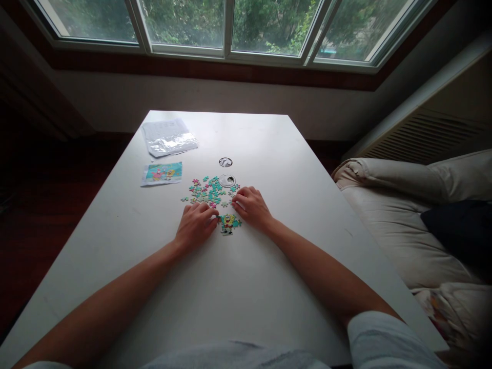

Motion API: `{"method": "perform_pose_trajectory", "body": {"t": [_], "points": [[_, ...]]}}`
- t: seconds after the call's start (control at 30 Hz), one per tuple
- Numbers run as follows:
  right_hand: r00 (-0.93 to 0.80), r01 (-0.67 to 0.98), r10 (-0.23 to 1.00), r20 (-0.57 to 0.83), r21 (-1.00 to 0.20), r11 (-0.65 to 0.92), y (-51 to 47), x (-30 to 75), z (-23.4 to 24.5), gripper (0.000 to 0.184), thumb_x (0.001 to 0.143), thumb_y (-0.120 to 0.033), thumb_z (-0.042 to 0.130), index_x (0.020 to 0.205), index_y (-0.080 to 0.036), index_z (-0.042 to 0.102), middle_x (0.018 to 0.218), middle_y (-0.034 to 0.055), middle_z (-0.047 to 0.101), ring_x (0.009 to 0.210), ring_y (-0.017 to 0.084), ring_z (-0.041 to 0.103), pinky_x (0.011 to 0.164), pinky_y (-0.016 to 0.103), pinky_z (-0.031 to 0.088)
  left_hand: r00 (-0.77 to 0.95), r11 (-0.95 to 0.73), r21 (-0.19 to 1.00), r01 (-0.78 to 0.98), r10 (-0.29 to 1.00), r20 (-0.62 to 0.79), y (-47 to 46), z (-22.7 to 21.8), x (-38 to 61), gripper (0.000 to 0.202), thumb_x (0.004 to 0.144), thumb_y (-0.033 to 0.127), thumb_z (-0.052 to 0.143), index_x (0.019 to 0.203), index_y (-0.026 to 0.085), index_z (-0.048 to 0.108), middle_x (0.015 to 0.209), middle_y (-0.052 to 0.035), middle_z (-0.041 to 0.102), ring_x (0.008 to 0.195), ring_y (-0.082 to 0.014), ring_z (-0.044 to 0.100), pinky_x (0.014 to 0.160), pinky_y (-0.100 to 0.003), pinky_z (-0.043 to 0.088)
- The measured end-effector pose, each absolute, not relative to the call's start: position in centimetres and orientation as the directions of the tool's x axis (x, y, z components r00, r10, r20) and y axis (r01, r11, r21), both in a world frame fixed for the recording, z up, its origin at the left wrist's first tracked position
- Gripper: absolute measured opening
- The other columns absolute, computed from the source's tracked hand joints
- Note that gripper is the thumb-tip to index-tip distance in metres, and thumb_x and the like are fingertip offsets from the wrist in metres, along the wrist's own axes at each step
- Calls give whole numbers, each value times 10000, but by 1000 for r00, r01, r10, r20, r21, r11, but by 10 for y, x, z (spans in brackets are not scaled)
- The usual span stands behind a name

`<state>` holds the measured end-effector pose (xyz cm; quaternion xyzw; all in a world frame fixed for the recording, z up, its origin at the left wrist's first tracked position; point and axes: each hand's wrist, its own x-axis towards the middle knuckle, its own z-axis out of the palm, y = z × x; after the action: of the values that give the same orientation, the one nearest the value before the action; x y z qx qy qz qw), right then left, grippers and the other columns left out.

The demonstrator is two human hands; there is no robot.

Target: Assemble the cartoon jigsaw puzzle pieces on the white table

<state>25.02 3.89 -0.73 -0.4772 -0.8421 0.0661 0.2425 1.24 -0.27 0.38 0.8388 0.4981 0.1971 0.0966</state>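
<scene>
On the white table (269,266) lies a small joined cluster of puzzle pieces (229,223) with a yellow cartoon figure. My left hand (197,223) rests just left of it, fingers curled, fingertips touching its edge. My right hand (251,206) lies just right and above it, fingers bent down onto the table near the loose pieces. A scatter of several loose teal and pink puzzle pieces (209,190) spreads right beyond both hands. Whether either hand pinches a piece is hidden.
A picture card (162,173) of the puzzle lies left of the pieces. A crinkled clear plastic bag (169,137) sits farther back left. Two small round lids (225,162) lie behind the pieces. A cream sofa (403,215) stands close at the right; windows at the back.
</scene>
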Motion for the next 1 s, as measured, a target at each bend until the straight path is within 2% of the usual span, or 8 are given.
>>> {"method": "perform_pose_trajectory", "body": {"t": [0.2, 0.3, 0.43, 0.63, 0.73, 0.87, 1.0], "points": [[-375, 787, 858, 352, -367, 495, 41, 252, -12, 168, 918, -332, 641, 1054, -240, 678, 1064, 82, 618, 1045, 266, 488, 930, 415, 390, 432, -488, 352, 798, 872, 230, -3, 4, 14, 135, 942, 299, 587, 1015, 279, 699, 1007, -35, 675, 998, -230, 571, 909, -400, 349], [-379, 780, 857, 349, -378, 499, 42, 252, -14, 124, 921, -263, 625, 1018, -252, 702, 1043, 73, 619, 1027, 256, 491, 916, 405, 395, 437, -493, 347, 798, 870, 230, -3, 3, 14, 137, 941, 303, 590, 1022, 284, 698, 1004, -34, 675, 996, -229, 571, 904, -400, 349], [-403, 751, 845, 352, -400, 525, 41, 251, -14, 176, 911, -168, 594, 987, -270, 716, 1042, 62, 628, 1026, 246, 497, 915, 400, 393, 438, -491, 341, 802, 871, 223, -3, 2, 13, 141, 942, 311, 590, 1024, 291, 702, 998, -37, 674, 993, -229, 572, 898, -397, 351], [-404, 757, 850, 337, -399, 518, 37, 248, -10, 161, 888, -345, 679, 1020, -254, 693, 1050, 77, 623, 1034, 263, 494, 920, 418, 395, 438, -491, 338, 803, 870, 225, -3, 1, 12, 146, 945, 316, 584, 1024, 295, 704, 989, -38, 670, 989, -227, 573, 892, -395, 354], [-419, 755, 848, 325, -394, 524, 36, 247, -11, 130, 895, -256, 647, 1010, -265, 707, 1058, 73, 618, 1041, 256, 491, 922, 412, 391, 442, -494, 336, 802, 869, 223, -2, 1, 12, 141, 941, 302, 589, 1016, 295, 709, 986, -39, 670, 977, -226, 574, 885, -394, 354], [-424, 745, 845, 326, -405, 530, 37, 248, -11, 257, 874, -106, 580, 1011, -276, 717, 1071, 64, 623, 1045, 246, 496, 917, 401, 392, 452, -502, 332, 798, 864, 221, -2, 2, 12, 139, 939, 277, 594, 1014, 295, 709, 984, -32, 670, 963, -223, 573, 877, -395, 354], [-376, 764, 863, 338, -413, 495, 36, 248, -10, 234, 884, -179, 613, 1088, -263, 688, 1083, 73, 624, 1045, 256, 498, 925, 416, 397, 452, -502, 335, 797, 864, 221, -1, 2, 12, 136, 933, 275, 604, 1016, 293, 709, 983, -31, 671, 970, -224, 574, 884, -396, 357]]}}
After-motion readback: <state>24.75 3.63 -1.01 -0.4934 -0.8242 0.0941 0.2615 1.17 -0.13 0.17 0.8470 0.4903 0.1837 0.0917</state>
